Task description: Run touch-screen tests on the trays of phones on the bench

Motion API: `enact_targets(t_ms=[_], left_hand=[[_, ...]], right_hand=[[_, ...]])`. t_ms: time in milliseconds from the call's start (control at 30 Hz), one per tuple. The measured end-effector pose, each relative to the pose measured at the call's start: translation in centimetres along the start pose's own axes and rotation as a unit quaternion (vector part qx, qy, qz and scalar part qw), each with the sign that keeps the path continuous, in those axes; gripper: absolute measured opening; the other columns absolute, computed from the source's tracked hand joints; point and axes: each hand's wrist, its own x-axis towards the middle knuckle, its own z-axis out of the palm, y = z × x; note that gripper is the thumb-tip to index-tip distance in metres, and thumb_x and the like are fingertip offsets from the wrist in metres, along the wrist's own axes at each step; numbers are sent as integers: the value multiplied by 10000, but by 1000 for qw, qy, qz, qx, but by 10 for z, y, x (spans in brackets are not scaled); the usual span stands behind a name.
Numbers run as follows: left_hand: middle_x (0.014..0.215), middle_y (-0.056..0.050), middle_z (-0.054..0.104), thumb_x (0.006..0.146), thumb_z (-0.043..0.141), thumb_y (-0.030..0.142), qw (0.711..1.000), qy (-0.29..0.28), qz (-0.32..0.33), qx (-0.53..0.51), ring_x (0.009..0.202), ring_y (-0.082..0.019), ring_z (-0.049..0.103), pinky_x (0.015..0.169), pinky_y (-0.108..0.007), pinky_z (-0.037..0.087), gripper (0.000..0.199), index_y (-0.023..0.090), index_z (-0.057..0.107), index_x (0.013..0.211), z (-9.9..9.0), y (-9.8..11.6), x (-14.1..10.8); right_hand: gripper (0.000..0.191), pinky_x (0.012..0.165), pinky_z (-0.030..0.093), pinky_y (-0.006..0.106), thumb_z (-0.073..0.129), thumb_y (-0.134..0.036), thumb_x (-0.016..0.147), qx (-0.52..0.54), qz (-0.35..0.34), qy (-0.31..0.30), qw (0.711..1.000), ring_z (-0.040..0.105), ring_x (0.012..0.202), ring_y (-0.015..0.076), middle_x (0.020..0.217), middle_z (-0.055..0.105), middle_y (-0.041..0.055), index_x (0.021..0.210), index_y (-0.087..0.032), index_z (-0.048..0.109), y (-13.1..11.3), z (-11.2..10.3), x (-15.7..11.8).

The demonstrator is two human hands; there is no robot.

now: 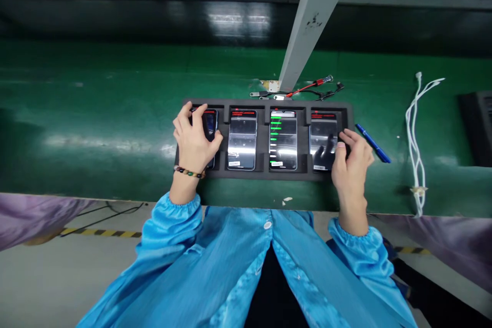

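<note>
A dark grey foam tray point(263, 138) holds a row of several phones, face up, each in its own slot. My left hand point(194, 136) is over the leftmost phone point(210, 122), fingers apart and bent, thumb by its right edge; part of that phone is hidden. The second phone point(242, 141) shows red text on a dark screen, while the third phone point(283, 141) has green bars on white. Beside the rightmost phone point(323, 138), my right hand point(351, 159) rests at the tray's right end, fingers loosely extended and thumb apart. Neither hand visibly lifts a phone.
A blue pen point(372, 143) lies right of the tray on the green bench point(96, 128). Behind the tray are short red and black cables point(307, 88) by a grey post point(307, 25). White cables point(414, 138) and a dark foam block point(476, 128) sit farther right.
</note>
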Motion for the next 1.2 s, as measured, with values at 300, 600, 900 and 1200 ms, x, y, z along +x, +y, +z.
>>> enact_targets(t_ms=[300,600,900,1200], left_hand=[[1621,-192,485,838,745,296,1000,15,2,8,1510,-447,459,1254,-654,428,756,250,573,1573,0,3,-1],[1619,-198,470,831,730,275,1000,-4,-7,-2,1518,-473,436,1228,-674,420,757,249,569,1570,-1,4,0],[1728,-184,410,876,743,420,996,-17,74,-36,1611,-410,382,1339,-614,332,749,243,541,1575,3,38,-2],[1778,-180,369,915,729,246,993,-93,75,-7,1581,-467,407,1252,-716,394,730,262,534,1619,36,102,3]], right_hand=[[367,1217,360,614,465,-442,1081,30,20,17,999,612,1384,339,1408,749,116,1294,-232,677,3,5,1],[301,1197,380,618,482,-436,1071,39,28,27,998,632,1328,336,1341,751,123,1201,-235,664,0,2,0],[342,1224,364,635,519,-417,1074,8,-51,29,998,572,1435,360,1386,725,146,1332,-250,669,-30,19,-12],[388,1283,286,580,470,-363,1109,13,-99,-98,990,519,1514,323,1456,740,120,1446,-229,609,-76,49,-23]])
